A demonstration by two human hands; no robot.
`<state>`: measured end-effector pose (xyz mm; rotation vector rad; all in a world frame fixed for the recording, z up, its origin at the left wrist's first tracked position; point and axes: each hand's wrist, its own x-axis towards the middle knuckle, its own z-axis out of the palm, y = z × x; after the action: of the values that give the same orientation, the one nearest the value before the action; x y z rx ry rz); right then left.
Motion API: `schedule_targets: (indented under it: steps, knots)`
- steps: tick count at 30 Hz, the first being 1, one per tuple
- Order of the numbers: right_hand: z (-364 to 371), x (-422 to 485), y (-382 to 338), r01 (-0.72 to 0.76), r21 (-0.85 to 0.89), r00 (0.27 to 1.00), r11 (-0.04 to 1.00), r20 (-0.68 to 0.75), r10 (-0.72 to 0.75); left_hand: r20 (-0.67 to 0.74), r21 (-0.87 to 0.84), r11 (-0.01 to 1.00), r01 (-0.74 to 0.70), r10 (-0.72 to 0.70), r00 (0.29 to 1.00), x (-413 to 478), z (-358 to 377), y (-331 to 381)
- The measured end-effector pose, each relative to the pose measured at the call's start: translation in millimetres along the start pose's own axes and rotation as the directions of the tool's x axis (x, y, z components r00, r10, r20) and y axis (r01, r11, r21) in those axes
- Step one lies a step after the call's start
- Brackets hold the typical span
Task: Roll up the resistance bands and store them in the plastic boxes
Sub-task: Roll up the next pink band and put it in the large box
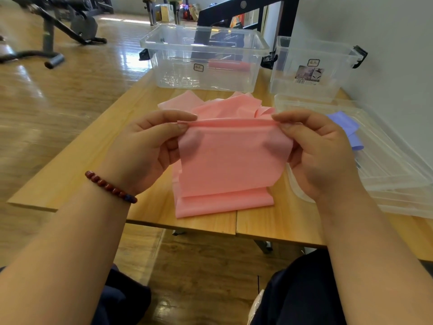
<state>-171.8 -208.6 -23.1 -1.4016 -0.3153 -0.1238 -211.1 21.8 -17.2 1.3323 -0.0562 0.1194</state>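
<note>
The left hand (150, 146) and right hand (321, 148) each pinched one end of the pink resistance band's (229, 165) rolled top edge, above the wooden surface (77, 165). Its tail lay folded there, near a clear plastic box (203, 43) that held a rolled pink band (228, 65).

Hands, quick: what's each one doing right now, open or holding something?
Left hand: fingers pinch the pink resistance band at its rolled top edge.
Right hand: fingers pinch the same edge's other end.
</note>
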Motion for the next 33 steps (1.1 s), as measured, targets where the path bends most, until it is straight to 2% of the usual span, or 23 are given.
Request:
schedule_targets:
  steps: [5,9,17,20,28,31,33]
  knots:
    - [-1.3,-0.6,-1.6,0.009,-0.046,1.0,0.999,0.011,-0.009,0.001,-0.039,0.998,0.051,-0.051,0.999,1.4,-3.0,0.9]
    - [-2.8,-2.6,0.4,0.104,-0.283,0.993,0.953,-0.028,-0.116,-0.096,0.202,0.978,-0.056,0.076,0.992,1.7,-4.1,-3.1]
    - [-1.8,-3.0,-3.2,0.121,-0.339,0.992,0.933,0.015,-0.123,-0.078,0.328,0.942,-0.066,0.097,0.992,-1.0,-4.3,2.3]
    - [1.1,-4.8,-2.9,0.109,-0.329,0.994,0.938,0.042,-0.101,-0.056,0.312,0.948,-0.062,0.083,0.995,-1.8,-4.7,2.0]
    - [3.4,-3.6,-0.4,0.075,-0.209,0.997,0.975,-0.013,-0.079,-0.005,0.084,0.996,0.011,-0.011,1.0,-3.2,-5.7,1.5]
    - [2.6,-2.6,-1.5,0.037,-0.151,0.999,0.988,-0.024,-0.041,0.015,0.061,0.998,0.016,-0.017,1.0,-3.2,-7.7,3.4]
    - [1.7,-2.8,-1.7,0.052,-0.186,0.998,0.981,-0.026,-0.058,0.024,0.095,0.995,-0.003,0.0,1.0,-3.0,-6.7,3.1]
